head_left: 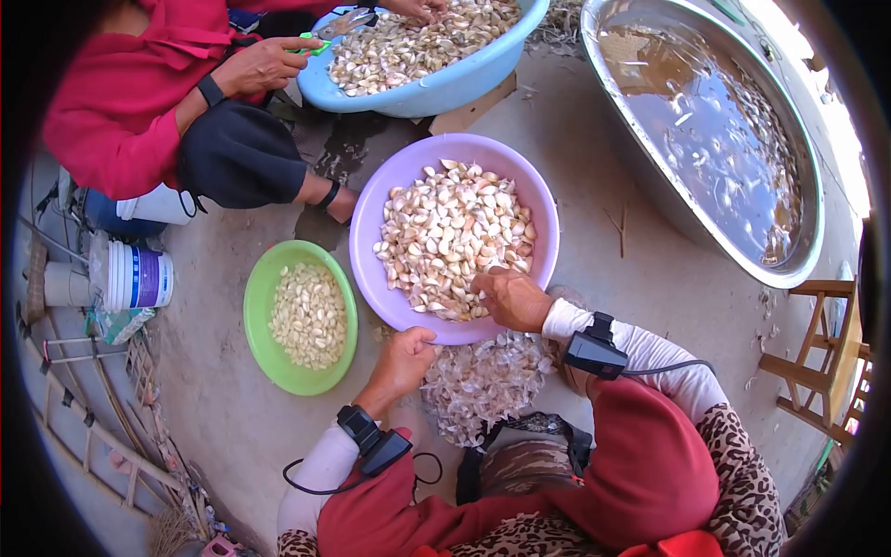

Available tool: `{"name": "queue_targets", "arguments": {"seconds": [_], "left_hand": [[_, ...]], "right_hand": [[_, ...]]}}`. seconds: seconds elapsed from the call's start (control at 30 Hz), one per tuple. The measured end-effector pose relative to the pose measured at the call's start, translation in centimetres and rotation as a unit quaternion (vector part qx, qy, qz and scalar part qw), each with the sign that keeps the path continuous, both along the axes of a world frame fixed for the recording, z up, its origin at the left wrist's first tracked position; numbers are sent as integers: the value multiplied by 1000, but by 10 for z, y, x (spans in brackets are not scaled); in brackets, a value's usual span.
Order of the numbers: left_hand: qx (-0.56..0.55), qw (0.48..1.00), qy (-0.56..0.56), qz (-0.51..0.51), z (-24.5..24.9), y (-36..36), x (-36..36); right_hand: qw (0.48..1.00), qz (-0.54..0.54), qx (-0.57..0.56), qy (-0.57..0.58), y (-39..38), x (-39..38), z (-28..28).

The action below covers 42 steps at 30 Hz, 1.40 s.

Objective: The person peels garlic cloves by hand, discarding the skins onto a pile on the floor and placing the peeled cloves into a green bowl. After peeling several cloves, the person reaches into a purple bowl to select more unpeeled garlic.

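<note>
A purple basin (548,232) full of unpeeled garlic cloves (455,223) stands in front of me. My right hand (513,299) reaches over its near right rim, fingers bent together at the cloves; what they grip is too small to name. Just outside the near left rim is my left hand (405,364), its thumb and fingers pinched together, with their contents hidden. To the left, a green bowl (252,311) holds pale peeled cloves (309,316). Below the purple basin lies a heap of garlic skins (483,385), between my two arms.
A co-worker at the upper left holds green-handled scissors (345,25) over a blue basin (418,97) of garlic. At the upper right stands a large metal tub (807,232) of water. A wooden stool (817,362) is at right, white buckets (139,277) at left.
</note>
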State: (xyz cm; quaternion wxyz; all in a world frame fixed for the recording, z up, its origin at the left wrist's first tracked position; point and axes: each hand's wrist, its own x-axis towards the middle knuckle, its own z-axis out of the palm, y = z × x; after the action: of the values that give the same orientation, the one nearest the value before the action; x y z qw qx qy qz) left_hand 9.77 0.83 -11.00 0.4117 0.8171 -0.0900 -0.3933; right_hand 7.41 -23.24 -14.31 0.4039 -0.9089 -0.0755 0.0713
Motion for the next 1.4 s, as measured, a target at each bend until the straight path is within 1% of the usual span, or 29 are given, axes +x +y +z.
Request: {"name": "queue_targets", "arguments": {"seconds": [0.07, 0.1, 0.17, 0.23, 0.27, 0.3, 0.37, 0.47, 0.53, 0.67, 0.73, 0.83, 0.93, 1.03, 1.07, 1.13, 1.17, 1.23, 1.33, 1.4], "left_hand": [[-11, 999, 44, 29, 1, 2, 3], [-16, 998, 45, 29, -2, 5, 5], [-26, 998, 45, 29, -10, 12, 7], [-55, 994, -89, 11, -8, 10, 6], [-70, 985, -156, 2, -7, 8, 6], [-66, 992, -111, 5, -3, 8, 8], [-58, 998, -20, 15, 4, 10, 10], [-98, 993, 64, 25, -4, 18, 8], [-118, 988, 96, 39, -4, 19, 6], [-137, 976, 149, 76, 7, 13, 6], [-132, 978, 141, 79, 9, 9, 6], [-134, 978, 132, 87, 13, 4, 7], [-141, 971, 156, 117, 13, -1, 7], [-159, 961, 178, 141, 11, -6, 9], [-166, 958, 182, 146, 11, -8, 9], [-164, 956, 185, 159, 12, -12, 10], [-162, 955, 187, 165, 14, -15, 11], [-148, 958, 185, 164, 19, -20, 13], [-146, 957, 188, 164, 28, -27, 14], [-152, 956, 188, 164, 35, -30, 15]], "right_hand": [[999, 12, -41, 30, 11, 4, 4], [997, 19, -61, 45, 17, 7, 7], [994, 40, -92, 33, 26, 16, -4], [992, 51, -112, 17, 35, 23, -14], [988, 80, -130, 0, 36, 26, -33], [983, 108, -147, -18, 38, 32, -33], [982, 93, -161, 31, 36, 31, -32], [982, 85, -163, 34, 36, 30, -28], [983, 88, -155, 39, 35, 25, -19], [974, 96, -199, 53, 35, 21, -22], [970, 97, -214, 61, 35, 22, -22], [979, 77, -183, 53, 30, 20, -20], [989, 83, -121, 27, 16, 16, -31], [997, 54, 42, -42, 10, 17, -56], [994, 42, 103, 5, 7, 14, -62], [969, 17, 225, 97, 4, 13, -44], [941, 7, 295, 163, 3, 13, -34], [857, -12, 428, 289, 2, 11, -12], [825, 26, 493, 275, 2, 10, 6], [826, 51, 494, 266, 2, 9, 11]]}}
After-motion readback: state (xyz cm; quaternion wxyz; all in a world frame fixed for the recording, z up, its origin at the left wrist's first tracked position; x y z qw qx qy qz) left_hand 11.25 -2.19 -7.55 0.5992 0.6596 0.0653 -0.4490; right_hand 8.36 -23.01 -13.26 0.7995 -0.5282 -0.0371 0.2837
